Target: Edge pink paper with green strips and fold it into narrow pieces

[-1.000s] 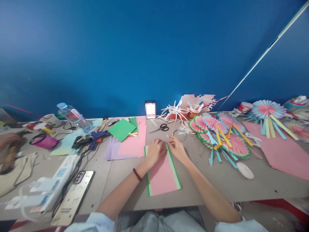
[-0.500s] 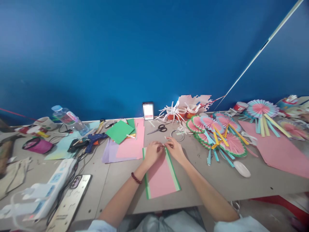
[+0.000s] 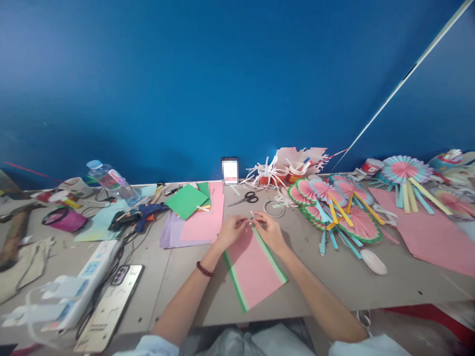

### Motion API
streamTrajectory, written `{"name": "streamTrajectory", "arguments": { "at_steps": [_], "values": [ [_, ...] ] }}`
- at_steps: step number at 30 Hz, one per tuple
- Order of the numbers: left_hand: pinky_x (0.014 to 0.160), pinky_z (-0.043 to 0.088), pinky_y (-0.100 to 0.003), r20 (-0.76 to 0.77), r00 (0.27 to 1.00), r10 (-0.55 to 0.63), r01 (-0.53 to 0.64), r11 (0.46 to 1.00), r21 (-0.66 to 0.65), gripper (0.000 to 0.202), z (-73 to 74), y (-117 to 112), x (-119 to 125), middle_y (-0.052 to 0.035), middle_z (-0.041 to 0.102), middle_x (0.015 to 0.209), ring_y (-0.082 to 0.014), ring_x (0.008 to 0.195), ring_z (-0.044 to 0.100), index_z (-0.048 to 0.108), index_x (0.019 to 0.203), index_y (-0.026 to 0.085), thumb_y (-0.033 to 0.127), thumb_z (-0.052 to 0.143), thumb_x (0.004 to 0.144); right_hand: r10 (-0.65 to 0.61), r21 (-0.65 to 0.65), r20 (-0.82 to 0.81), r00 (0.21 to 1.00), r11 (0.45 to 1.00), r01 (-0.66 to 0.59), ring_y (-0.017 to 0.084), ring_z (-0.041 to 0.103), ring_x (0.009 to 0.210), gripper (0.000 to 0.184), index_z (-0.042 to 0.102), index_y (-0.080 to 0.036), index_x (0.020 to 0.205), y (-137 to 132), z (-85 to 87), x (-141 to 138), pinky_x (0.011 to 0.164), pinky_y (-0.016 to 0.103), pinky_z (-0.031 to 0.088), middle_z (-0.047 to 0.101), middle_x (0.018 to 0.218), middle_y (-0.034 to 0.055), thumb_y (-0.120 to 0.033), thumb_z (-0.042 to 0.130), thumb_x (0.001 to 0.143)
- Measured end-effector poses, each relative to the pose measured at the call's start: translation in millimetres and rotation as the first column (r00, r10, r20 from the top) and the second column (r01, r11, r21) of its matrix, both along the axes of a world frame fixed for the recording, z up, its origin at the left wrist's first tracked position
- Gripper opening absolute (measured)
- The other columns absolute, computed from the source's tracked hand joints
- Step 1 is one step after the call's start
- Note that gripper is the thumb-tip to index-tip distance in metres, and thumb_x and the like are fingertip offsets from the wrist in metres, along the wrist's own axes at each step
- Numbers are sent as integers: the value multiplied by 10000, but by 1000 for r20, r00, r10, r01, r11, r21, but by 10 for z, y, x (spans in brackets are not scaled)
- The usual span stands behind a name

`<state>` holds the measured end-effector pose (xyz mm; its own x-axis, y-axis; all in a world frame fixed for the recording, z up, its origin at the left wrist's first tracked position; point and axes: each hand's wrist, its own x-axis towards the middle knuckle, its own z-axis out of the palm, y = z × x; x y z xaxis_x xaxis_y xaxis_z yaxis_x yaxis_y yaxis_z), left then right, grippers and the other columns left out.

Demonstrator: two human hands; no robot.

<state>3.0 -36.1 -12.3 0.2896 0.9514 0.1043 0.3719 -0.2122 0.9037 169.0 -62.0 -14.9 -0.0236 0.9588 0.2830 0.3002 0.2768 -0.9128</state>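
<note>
Pinching the far right corner of a pink sheet [image 3: 256,274] with left hand [image 3: 233,232] and right hand [image 3: 269,231] — close together, nearly touching at the fingertips, both clamped on the paper. Showing between the fingers: a small white scrap [image 3: 252,213], too tiny to tell which hand bears it. Sheet set askew over the grey table [image 3: 315,282], directly before the body, bordered green along both long sides, paler green just inside. Worn on left wrist: one dark red bead bracelet [image 3: 205,269].

Just beyond the hands: one pair of scissors [image 3: 245,199], black-handled; farther back, an upright phone [image 3: 230,173] against the blue wall [image 3: 222,89].

To the left: pink paper [image 3: 204,227] over purple paper [image 3: 170,235], topped with green squares [image 3: 186,201]; then a blue glue gun [image 3: 143,216], a tilted bottle [image 3: 113,180], a white power strip [image 3: 91,272], a face-down phone [image 3: 109,309].

To the right: folded paper fans [image 3: 358,222] — pink, trimmed green or blue — and a white mouse [image 3: 373,262] nearby.
</note>
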Motion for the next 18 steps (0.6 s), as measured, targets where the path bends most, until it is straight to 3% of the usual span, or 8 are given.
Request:
{"name": "streamTrajectory", "arguments": {
  "at_steps": [3, 7, 11, 15, 18],
  "values": [
    [664, 436, -281, 94, 987, -129, 139, 983, -117, 332, 88, 12, -46, -65, 701, 794, -188, 718, 603, 709, 910, 150, 439, 590, 799, 22, -9, 15, 1000, 1000, -22, 200, 675, 853, 289, 602, -176, 1076, -37, 34, -30, 815, 349, 510, 724, 873, 66, -301, 552, 821],
    [548, 371, -233, 228, 963, -146, 214, 927, -308, 363, 160, 10, -127, -30, 657, 691, -129, 592, 536, 705, 798, 141, 494, 650, 735, 5, 91, 20, 1000, 996, -7, 187, 669, 805, 278, 612, -184, 1080, -66, 51, -47, 775, 337, 522, 714, 900, 66, -275, 547, 826],
    [528, 357, -215, 344, 938, 48, 80, 933, -350, 342, 197, 44, -236, -4, 611, 618, -99, 545, 499, 687, 724, 138, 474, 719, 667, -130, 259, 50, 990, 959, 113, 180, 649, 820, 230, 611, -191, 1056, -70, 102, 14, 792, 332, 509, 700, 922, 65, -245, 521, 851],
    [632, 434, -233, 517, 803, 296, -140, 937, -319, 340, 191, 114, -342, -25, 657, 740, -132, 677, 568, 673, 777, 152, 408, 786, 585, -346, 413, 31, 938, 859, 303, 201, 612, 871, 144, 622, -200, 947, -38, 168, 135, 816, 363, 482, 676, 896, 55, -264, 538, 849],
    [612, 443, -223, 574, 728, 373, -214, 921, -327, 422, 143, 151, -373, -9, 634, 751, -118, 664, 563, 648, 907, 165, 374, 796, 571, -426, 485, -16, 904, 788, 380, 208, 593, 868, 87, 621, -203, 843, -5, 187, 198, 821, 375, 464, 664, 840, 38, -282, 590, 824]
  ]
}}
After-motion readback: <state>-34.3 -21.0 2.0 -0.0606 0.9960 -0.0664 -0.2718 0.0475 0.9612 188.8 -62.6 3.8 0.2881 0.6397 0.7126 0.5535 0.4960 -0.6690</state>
